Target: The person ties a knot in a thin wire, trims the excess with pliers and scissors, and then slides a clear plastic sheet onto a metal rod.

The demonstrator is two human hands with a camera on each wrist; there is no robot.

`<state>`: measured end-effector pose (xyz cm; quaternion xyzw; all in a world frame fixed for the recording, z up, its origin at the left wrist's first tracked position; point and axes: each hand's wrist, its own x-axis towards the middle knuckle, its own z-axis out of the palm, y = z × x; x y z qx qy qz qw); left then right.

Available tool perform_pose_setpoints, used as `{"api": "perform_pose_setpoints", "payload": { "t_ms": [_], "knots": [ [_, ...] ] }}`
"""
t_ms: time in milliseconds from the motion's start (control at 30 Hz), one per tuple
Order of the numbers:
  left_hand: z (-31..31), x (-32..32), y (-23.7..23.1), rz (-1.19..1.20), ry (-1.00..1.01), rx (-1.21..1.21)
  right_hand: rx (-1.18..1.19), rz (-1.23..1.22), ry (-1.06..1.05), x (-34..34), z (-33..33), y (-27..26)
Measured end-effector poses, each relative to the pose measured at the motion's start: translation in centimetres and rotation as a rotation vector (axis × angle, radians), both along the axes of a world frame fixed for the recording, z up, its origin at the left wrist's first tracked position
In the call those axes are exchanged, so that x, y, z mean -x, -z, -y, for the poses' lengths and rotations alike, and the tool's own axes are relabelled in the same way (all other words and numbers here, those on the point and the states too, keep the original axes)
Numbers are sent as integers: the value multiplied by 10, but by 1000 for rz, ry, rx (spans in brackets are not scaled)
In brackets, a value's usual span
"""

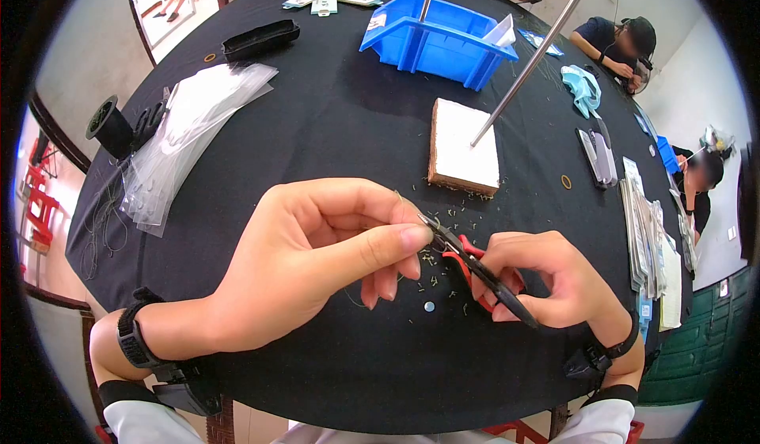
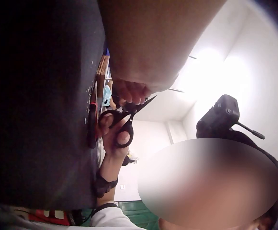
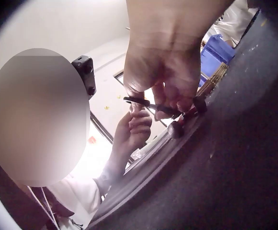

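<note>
Nearest us, the left hand (image 1: 317, 250) pinches a thin strand (image 1: 404, 199) between thumb and forefinger, the other fingers loosely bent; we take this fingertip grip to be for steadying the fine end beside the blades. The right hand (image 1: 554, 274) grasps black scissors (image 1: 484, 272), thumb and finger through loops that stand apart in the left wrist view, so we judge the blades partly spread. Their tips reach the left fingertips, but we cannot tell whether the strand lies between them. Both hands are above the tabletop (image 1: 356, 388), probably to give the scissors room. Below the right hand we see a red-handled tool (image 1: 473, 247), perhaps laid there for easy reach. Pale clippings (image 1: 451, 211) lie scattered around it, with a small round disc (image 1: 429, 306) on the near side. Farther on, a slanting metal rod (image 1: 530, 68) rises from a white-topped block (image 1: 455, 139), whose broad base seems meant to support it. To our left lie clear plastic sleeves (image 1: 190, 127) and a black spool (image 1: 109, 127); to our right, a stapler (image 1: 598, 155). Beyond the block sits a blue bin (image 1: 443, 56), and farther off are other people (image 1: 600, 42).
</note>
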<state>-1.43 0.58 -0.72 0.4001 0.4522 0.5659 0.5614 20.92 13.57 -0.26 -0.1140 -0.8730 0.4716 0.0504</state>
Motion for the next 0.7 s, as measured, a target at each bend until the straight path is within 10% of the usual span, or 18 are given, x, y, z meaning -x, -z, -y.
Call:
{"api": "perform_pose_setpoints", "payload": {
  "t_ms": [700],
  "knots": [
    [0, 0, 2, 13, 8, 7, 11, 3, 21, 1, 3, 1]
  ]
}}
